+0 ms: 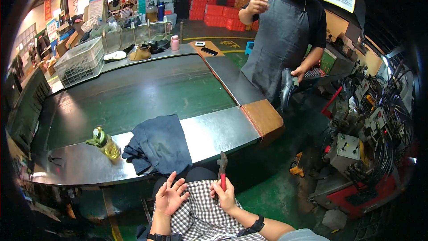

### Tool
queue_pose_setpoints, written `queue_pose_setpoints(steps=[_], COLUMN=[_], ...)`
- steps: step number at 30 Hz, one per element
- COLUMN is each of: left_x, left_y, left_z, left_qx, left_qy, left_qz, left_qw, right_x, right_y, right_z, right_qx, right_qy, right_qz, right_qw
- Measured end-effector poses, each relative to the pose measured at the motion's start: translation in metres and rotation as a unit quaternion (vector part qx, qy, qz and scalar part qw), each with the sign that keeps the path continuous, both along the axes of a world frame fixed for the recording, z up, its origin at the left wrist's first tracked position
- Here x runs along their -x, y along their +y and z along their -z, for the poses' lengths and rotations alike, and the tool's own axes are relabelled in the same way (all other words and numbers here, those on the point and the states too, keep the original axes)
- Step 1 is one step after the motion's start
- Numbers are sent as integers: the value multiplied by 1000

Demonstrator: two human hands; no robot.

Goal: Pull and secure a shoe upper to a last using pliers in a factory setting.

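Note:
My left hand (169,196) is raised palm up over my lap, fingers spread and nothing in it. In my right hand (227,195) is a pair of pliers (222,164) with red handles, its dark metal head pointing up and away from me. A black-and-white checked apron (196,209) covers my lap below both hands. Just beyond my left hand, a dark blue folded cloth (162,145) hangs over the near edge of the metal worktable (218,127). To its left stands a green-topped clear bottle (107,145) with yellowish liquid.
Across the table are a grey plastic crate (80,64), a tan shoe (140,52), a pink bottle (174,43) and a phone (209,51). A person in a grey apron (276,40) stands beyond, holding a black shoe (288,87). Machinery with cables (374,129) stands at right.

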State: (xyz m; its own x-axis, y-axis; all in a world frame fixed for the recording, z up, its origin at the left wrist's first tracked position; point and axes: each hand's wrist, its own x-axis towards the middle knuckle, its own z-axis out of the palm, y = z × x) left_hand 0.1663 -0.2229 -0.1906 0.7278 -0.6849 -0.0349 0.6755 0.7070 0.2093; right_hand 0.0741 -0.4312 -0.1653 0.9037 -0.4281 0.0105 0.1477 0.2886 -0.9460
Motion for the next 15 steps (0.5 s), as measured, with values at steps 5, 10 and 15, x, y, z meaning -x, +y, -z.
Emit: queue_pose_setpoints(steps=[5,10,15], left_x=[0,0,2], left_y=[1,0,-1], left_z=[0,-1,-1], left_qx=[6,3,2], left_qy=[-4,-8,-13], left_qz=[2,4,-1], left_qw=[1000,1000,1000], right_x=[0,0,1], right_y=[0,-1,-1], right_z=[0,1,1], right_qx=[8,13,4], right_qy=[4,-5,-8], right_qz=[-2,4,1], right_qw=[1000,1000,1000])
